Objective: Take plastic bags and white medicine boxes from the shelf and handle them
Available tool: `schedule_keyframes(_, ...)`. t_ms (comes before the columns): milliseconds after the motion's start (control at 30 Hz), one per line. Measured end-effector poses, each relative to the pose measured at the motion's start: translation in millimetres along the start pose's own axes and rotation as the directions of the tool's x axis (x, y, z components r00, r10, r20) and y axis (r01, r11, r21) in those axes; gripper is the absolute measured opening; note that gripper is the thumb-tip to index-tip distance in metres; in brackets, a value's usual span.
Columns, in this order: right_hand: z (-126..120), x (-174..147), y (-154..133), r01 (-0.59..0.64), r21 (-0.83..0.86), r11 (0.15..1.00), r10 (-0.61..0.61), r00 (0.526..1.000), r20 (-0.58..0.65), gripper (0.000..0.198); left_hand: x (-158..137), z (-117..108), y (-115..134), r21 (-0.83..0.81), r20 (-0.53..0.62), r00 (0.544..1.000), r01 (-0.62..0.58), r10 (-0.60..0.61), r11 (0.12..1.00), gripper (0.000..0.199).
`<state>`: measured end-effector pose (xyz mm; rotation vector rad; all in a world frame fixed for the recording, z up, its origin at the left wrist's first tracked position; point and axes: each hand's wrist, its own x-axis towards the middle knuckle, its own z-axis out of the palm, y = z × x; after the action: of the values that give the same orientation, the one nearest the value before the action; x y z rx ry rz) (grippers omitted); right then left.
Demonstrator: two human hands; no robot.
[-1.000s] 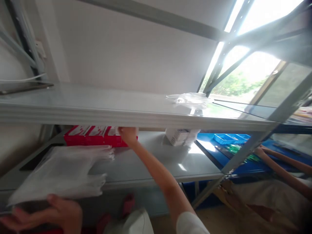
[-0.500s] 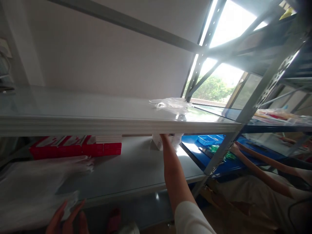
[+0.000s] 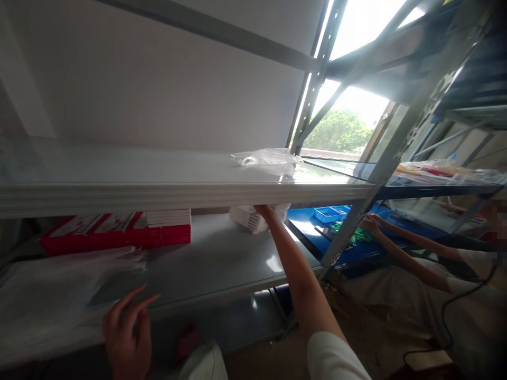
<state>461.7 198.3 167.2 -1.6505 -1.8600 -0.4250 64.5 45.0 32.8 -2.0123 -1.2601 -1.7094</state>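
My left hand (image 3: 129, 330) hovers in front of the lower shelf, fingers apart and holding nothing. It is nearest to a heap of clear plastic bags (image 3: 59, 295) on that shelf. My right arm reaches under the upper shelf, where the shelf edge hides the fingers of my right hand (image 3: 262, 209). Against that hand sits a small white box (image 3: 249, 219) with printed lines on its side, tilted; the grip on it is hidden. Some clear plastic (image 3: 282, 212) shows just right of the wrist.
Red and white boxes (image 3: 114, 230) stand in a row on the lower shelf (image 3: 209, 264). A crumpled clear bag (image 3: 269, 161) lies on the upper shelf (image 3: 158, 166). Beyond a metal post (image 3: 356, 211), another person's hands (image 3: 372, 224) work near green items and a blue tray (image 3: 330, 214).
My left hand has risen and moved right, away from the bags. The white box has shifted left and turned beside my right hand. The whole view has shifted slightly.
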Motion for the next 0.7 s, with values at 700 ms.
schedule_keyframes(700,49.3,-125.4,-84.8,-0.141,0.563,0.815,0.147,0.989,0.035,0.014,43.3,89.5,-14.5,-0.1,0.382,0.793,0.545,-0.474,0.832,0.036)
